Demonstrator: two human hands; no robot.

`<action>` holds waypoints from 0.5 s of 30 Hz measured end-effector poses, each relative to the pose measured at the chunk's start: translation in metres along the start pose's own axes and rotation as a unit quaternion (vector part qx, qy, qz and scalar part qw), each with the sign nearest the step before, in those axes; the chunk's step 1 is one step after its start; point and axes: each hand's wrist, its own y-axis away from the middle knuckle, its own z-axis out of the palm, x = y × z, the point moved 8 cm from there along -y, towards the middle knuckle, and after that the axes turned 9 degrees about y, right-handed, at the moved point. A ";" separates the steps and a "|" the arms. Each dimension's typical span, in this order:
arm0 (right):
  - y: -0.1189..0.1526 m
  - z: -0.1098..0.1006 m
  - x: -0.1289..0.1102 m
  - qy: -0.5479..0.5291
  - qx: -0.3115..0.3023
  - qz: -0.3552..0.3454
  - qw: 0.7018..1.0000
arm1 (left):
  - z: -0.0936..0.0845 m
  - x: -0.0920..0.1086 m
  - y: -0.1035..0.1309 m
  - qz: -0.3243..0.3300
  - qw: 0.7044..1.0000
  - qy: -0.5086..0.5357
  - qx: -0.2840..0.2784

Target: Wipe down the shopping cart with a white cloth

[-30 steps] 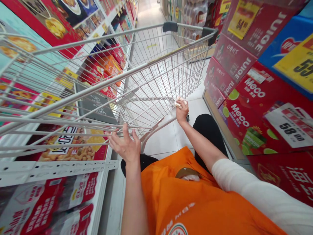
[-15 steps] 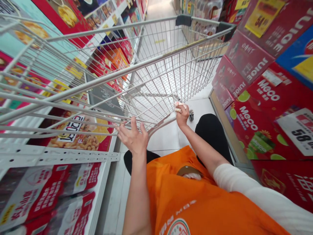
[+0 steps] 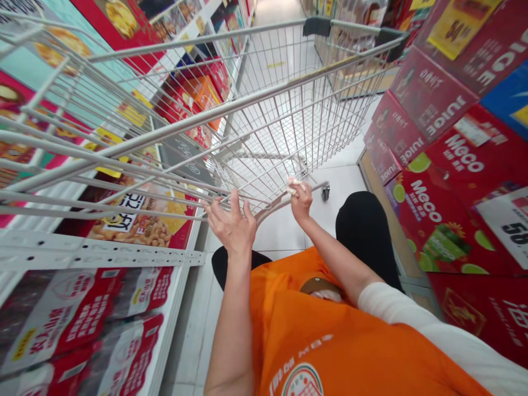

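Observation:
A grey wire shopping cart [image 3: 264, 98] fills the upper middle, tilted in the view. My left hand [image 3: 234, 223] has its fingers spread and rests against the cart's wires near the low end of the basket. In my right hand [image 3: 302, 203] is a crumpled whitish cloth [image 3: 295, 186], pinched between the fingers. That hand is at the curved lower frame bar [image 3: 274, 208], beneath the basket. Whether the cloth presses on the bar is hard to tell. A caster wheel [image 3: 325, 191] shows beyond it.
On the left, a white shelf [image 3: 187, 258] holds snack boxes and red-labelled bottle packs [image 3: 78, 319]. Stacked red Meco cartons [image 3: 449, 176] and pink juice cartons [image 3: 427, 96] rise close on the right. White floor tiles [image 3: 284, 231] lie under the cart.
My right hand with the cloth has shifted left and slightly toward me along the lower frame bar. The left hand keeps its place on the wires. The view has turned slightly.

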 end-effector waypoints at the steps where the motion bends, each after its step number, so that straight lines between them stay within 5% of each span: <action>1: -0.010 -0.005 0.010 0.008 0.015 0.019 1.000 | 0.001 0.000 0.000 -0.006 1.000 0.002 -0.001; 3: -0.019 -0.007 0.016 0.017 0.027 0.041 0.999 | 0.002 0.002 0.000 -0.017 1.000 0.005 -0.001; 6: 0.001 0.003 -0.006 0.012 0.012 0.034 0.999 | 0.003 0.006 0.001 -0.020 1.000 0.004 0.007; 11: 0.053 0.023 -0.058 -0.024 -0.069 -0.091 0.993 | 0.003 0.006 0.003 0.006 1.000 0.001 0.005; 15: 0.047 0.012 -0.039 -0.001 -0.035 -0.045 0.998 | -0.005 0.009 0.005 0.028 0.999 0.019 0.004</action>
